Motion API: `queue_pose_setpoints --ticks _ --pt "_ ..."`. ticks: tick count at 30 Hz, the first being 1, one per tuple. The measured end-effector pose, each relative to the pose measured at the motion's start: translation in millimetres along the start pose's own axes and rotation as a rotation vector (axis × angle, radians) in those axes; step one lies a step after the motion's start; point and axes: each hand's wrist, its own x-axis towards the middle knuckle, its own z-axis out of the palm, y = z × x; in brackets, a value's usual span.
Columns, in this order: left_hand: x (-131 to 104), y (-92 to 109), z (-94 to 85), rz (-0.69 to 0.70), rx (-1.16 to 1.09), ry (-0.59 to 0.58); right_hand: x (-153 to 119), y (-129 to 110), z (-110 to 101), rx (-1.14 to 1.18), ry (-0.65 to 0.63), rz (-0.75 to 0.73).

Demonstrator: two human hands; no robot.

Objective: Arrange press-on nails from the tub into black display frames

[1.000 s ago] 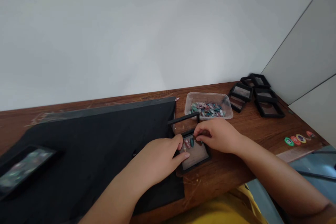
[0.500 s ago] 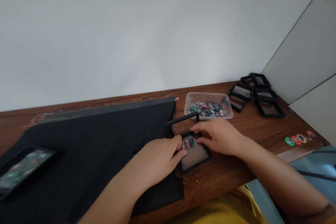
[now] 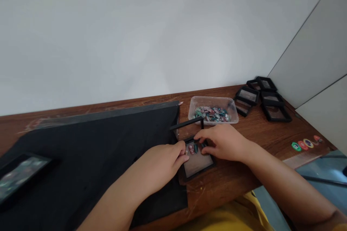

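A small black display frame point(image 3: 200, 166) with a clear film lies open on the wood, its hinged lid point(image 3: 187, 122) standing up at the back. A row of glossy oval pieces rests on the film: a pink one point(image 3: 191, 149) and a dark teal one point(image 3: 196, 148) show plainly. My left hand point(image 3: 165, 158) is closed at the frame's left side, thumb and forefinger gripping the edge beside a pale piece. My right hand point(image 3: 226, 141) reaches over the right side, thumb and fingers curled round another dark piece point(image 3: 203, 145), partly hidden.
Behind the frame, a clear plastic tub point(image 3: 234, 115) holds many similar pieces. Several black frames point(image 3: 276, 112) are piled at the back right. Colourful round stickers or tokens point(image 3: 302, 145) lie near the right edge. A black mat point(image 3: 108, 151) with a filled frame point(image 3: 23, 173) covers the left.
The view has shifted slightly, so everything sits a little further left. Both hands stay at the frame, with my right fingers moving slightly over the dark piece.
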Motion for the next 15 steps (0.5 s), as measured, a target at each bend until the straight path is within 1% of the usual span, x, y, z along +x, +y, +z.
queue_pose_setpoints --ticks 4,9,15 --pt "0.8 -2.6 2.3 0.011 -0.017 0.015 -1.7 1.0 -3.4 0.002 0.01 0.004" --pt "0.7 -4.0 3.8 0.019 -0.028 0.041 -7.6 4.7 -10.9 0.051 -0.03 -0.019" --pt "0.6 -3.6 3.1 0.013 -0.026 0.031 -4.5 1.6 -6.5 0.02 -0.035 0.015"
